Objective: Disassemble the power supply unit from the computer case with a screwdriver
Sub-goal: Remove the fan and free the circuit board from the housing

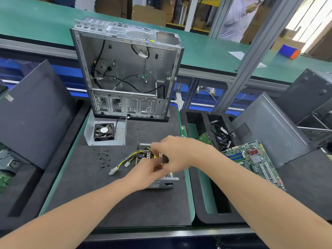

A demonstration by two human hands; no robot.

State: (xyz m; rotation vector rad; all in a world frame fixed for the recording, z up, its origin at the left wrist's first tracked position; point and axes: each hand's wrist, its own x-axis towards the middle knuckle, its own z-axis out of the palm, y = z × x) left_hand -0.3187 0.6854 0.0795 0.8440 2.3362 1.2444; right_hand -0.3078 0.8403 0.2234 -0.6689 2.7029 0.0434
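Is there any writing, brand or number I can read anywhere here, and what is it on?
Nothing here can be read.
Fan: round white sticker, print blurred.
Computer case: small yellow sticker, too small.
Motherboard: markings too small.

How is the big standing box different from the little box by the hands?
The computer case stands upright and is bigger; the power supply lies flat. The case is nearly empty, with black cables; the power supply has coloured wires. The left hand and right hand touch the power supply, not the case. Both boxes are grey metal.
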